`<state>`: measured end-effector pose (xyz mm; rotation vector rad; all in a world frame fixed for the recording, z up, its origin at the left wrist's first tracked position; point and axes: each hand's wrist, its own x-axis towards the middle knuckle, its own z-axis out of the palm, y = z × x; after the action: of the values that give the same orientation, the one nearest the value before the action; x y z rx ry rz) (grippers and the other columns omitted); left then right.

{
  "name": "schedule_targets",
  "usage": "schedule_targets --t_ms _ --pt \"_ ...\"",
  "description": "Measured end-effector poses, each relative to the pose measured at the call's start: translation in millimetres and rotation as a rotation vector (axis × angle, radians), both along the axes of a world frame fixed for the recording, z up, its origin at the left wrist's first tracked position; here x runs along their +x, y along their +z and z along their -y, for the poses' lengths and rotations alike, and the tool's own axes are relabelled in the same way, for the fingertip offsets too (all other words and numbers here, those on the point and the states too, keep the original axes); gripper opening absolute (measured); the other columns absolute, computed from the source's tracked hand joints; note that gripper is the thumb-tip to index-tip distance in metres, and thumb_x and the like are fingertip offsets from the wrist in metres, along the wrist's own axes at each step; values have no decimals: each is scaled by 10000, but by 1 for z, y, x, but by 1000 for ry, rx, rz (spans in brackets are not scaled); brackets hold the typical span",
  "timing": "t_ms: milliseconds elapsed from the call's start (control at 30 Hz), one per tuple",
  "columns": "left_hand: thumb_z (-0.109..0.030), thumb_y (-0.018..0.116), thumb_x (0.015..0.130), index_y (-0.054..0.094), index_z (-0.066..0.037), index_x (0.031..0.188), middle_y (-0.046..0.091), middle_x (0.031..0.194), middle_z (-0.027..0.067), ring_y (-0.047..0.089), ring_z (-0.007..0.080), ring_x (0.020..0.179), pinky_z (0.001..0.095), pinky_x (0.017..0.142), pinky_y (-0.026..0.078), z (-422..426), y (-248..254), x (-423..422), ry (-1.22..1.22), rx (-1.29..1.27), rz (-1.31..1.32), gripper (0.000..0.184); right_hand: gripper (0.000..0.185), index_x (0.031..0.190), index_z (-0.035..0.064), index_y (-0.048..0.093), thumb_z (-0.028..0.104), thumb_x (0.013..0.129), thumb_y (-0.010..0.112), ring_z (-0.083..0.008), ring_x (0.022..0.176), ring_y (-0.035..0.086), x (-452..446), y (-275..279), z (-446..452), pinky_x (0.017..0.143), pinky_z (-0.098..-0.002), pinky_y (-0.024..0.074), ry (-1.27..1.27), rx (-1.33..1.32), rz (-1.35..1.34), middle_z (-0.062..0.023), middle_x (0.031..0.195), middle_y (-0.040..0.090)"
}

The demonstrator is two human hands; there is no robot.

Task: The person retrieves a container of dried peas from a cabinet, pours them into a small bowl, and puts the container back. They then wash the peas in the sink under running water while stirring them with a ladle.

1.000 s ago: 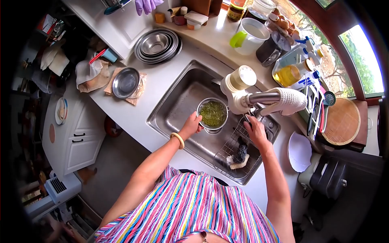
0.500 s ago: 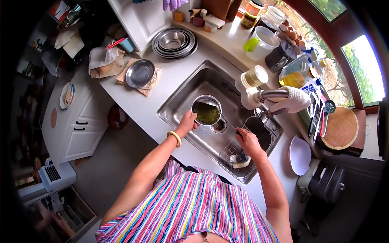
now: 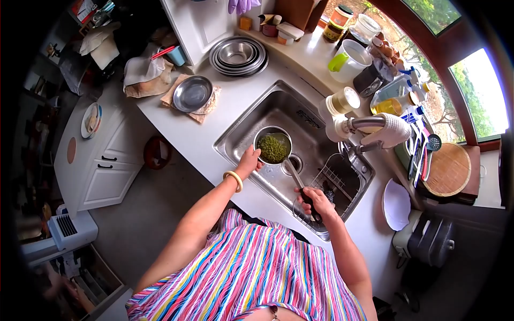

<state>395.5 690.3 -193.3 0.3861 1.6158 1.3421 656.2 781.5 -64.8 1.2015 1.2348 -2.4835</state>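
A metal saucepan (image 3: 290,140) with green beans (image 3: 273,148) inside is held over the sink. My left hand (image 3: 250,160) grips its near left rim, thumb at the edge; a pale bangle circles that wrist. From the lower right of the pan runs a long handle (image 3: 296,175) with a black end. My right hand (image 3: 317,202) is wrapped around that black grip. Under the pan is the steel sink (image 3: 235,128), its drain (image 3: 292,165) partly covered by the handle. A wire rack (image 3: 337,179) sits in the sink beyond my right hand.
The faucet (image 3: 369,124), with a white cover, reaches over the sink's right side. Nested metal bowls (image 3: 238,54) and a metal plate (image 3: 193,94) on a cloth stand on the left counter. Bottles (image 3: 393,101) line the window ledge. A white dish (image 3: 397,205) lies at right.
My right hand has moved down and toward me, and the long handle now shows clearly. The beans look lighter and more spread out, without the dark patch. My left hand keeps its hold.
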Motion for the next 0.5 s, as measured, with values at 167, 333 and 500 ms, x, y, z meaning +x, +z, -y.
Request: schedule_targets --t_ms 167,333,500 --pt "-165 413 958 472 -30 1035 567 617 74 498 101 427 254 378 424 0 -1 -2 -29 15 36 167 308 1157 -29 510 209 1005 387 -67 537 426 -1 17 5 451 -222 398 -45 147 -3 -30 768 528" --pt "-163 414 958 471 -30 1020 571 626 78 497 99 428 246 374 418 -1 5 -2 -15 18 35 158 290 1126 -23 539 211 993 432 -82 520 482 -1 23 3 442 -245 406 -49 435 1 -38 726 563" --pt "-148 399 963 479 -30 1092 568 629 70 490 90 430 238 372 408 -1 8 -4 -14 41 54 192 270 1123 -7 556 192 956 484 -188 601 569 -4 24 -4 524 -322 454 167 1007 131 -111 742 612"
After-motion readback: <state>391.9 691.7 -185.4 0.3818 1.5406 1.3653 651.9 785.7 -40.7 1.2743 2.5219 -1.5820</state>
